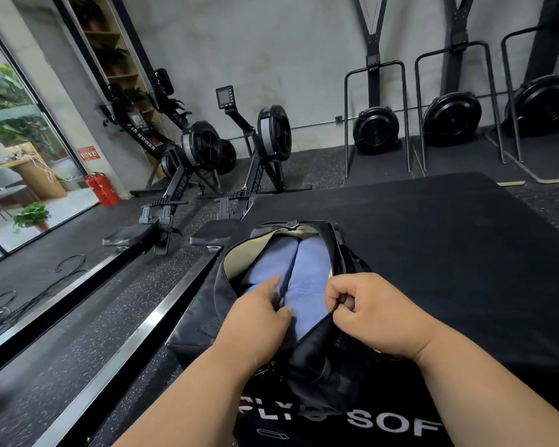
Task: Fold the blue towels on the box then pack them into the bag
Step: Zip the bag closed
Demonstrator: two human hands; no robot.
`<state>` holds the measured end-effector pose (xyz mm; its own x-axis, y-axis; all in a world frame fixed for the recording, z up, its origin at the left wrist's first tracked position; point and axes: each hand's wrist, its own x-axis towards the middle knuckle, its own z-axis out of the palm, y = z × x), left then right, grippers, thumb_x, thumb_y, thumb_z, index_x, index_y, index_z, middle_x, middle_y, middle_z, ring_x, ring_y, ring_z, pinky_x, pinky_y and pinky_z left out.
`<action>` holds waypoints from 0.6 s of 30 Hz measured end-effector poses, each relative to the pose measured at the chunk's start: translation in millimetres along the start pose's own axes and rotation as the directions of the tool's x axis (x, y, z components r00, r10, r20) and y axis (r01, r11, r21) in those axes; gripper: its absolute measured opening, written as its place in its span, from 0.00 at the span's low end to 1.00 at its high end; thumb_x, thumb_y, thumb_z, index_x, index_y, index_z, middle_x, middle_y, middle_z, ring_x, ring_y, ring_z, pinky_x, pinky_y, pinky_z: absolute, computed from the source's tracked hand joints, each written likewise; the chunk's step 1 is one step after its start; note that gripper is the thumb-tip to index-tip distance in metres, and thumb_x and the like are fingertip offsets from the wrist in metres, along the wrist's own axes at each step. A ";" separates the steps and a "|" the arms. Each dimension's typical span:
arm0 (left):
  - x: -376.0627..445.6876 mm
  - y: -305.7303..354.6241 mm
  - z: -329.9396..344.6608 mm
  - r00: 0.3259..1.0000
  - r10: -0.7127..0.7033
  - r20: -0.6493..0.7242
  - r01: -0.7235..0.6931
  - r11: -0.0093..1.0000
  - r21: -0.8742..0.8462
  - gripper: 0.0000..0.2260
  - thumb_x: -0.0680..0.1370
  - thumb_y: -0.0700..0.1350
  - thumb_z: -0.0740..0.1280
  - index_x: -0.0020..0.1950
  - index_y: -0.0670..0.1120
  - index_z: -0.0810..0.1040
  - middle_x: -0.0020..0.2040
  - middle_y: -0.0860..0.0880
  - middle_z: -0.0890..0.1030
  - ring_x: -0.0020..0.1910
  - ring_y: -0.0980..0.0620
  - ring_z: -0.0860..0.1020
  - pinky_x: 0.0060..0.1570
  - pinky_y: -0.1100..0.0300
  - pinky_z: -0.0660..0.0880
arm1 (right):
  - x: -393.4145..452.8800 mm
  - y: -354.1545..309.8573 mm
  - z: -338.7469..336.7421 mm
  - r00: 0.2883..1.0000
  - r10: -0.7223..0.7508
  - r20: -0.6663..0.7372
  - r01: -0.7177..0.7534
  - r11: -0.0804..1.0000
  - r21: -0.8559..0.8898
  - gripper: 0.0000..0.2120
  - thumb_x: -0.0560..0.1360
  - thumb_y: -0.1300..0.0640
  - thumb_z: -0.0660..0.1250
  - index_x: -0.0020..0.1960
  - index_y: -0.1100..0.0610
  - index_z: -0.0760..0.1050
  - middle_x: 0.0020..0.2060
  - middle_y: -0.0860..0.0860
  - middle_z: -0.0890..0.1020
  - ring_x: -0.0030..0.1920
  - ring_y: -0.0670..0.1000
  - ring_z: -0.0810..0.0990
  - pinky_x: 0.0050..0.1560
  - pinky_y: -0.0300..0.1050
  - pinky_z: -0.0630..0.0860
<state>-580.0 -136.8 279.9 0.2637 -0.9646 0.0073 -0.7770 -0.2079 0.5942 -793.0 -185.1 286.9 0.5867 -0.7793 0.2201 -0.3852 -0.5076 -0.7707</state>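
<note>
Towels (307,272) folded, lying inside open bag (317,359) on box (433,240). Your left hand (255,321) pinches zipper edge over towels; right hand (378,312) pinches opposite edge. Risk: zipper teeth snagging towel cloth if you close without tucking.

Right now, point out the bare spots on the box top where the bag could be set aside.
Free: the black box top right of the bag and beyond it, up to the far edge. Crowded: the near left corner, where the bag sits with the blue towels inside, left hand and right hand at its zipper opening.
</note>
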 end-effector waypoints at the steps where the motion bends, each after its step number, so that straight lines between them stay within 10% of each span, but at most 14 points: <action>1: -3.5 0.4 -3.6 1.000 0.009 -0.025 -0.008 0.999 0.032 0.21 0.81 0.49 0.69 0.73 0.60 0.74 0.62 0.59 0.82 0.63 0.58 0.79 0.58 0.66 0.71 | 0.6 0.6 0.8 1.000 0.001 -0.005 -0.001 1.000 0.002 0.11 0.70 0.66 0.62 0.38 0.52 0.76 0.23 0.43 0.71 0.26 0.46 0.68 0.32 0.35 0.67; 6: -20.4 -7.2 -16.5 0.983 0.004 0.182 -0.106 0.826 0.553 0.20 0.83 0.59 0.60 0.76 0.64 0.69 0.63 0.55 0.83 0.70 0.46 0.72 0.66 0.49 0.64 | 6.2 1.4 6.7 1.000 -0.004 -0.026 0.003 1.000 -0.008 0.10 0.70 0.65 0.63 0.38 0.50 0.77 0.25 0.43 0.73 0.28 0.45 0.69 0.34 0.37 0.69; 18: -46.4 -37.6 -46.1 0.977 0.212 -0.019 -0.179 0.867 0.465 0.18 0.78 0.63 0.59 0.64 0.64 0.79 0.53 0.62 0.80 0.57 0.56 0.74 0.64 0.53 0.70 | 26.1 -1.9 31.7 0.997 0.008 -0.080 -0.007 1.000 0.014 0.11 0.73 0.63 0.65 0.44 0.47 0.78 0.33 0.49 0.78 0.31 0.44 0.71 0.36 0.40 0.71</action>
<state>-536.6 -76.8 294.4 0.1040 -0.9834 0.1484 -0.9867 -0.0832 0.1400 -754.4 -192.9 275.1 0.5249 -0.8102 0.2609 -0.3789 -0.4970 -0.7807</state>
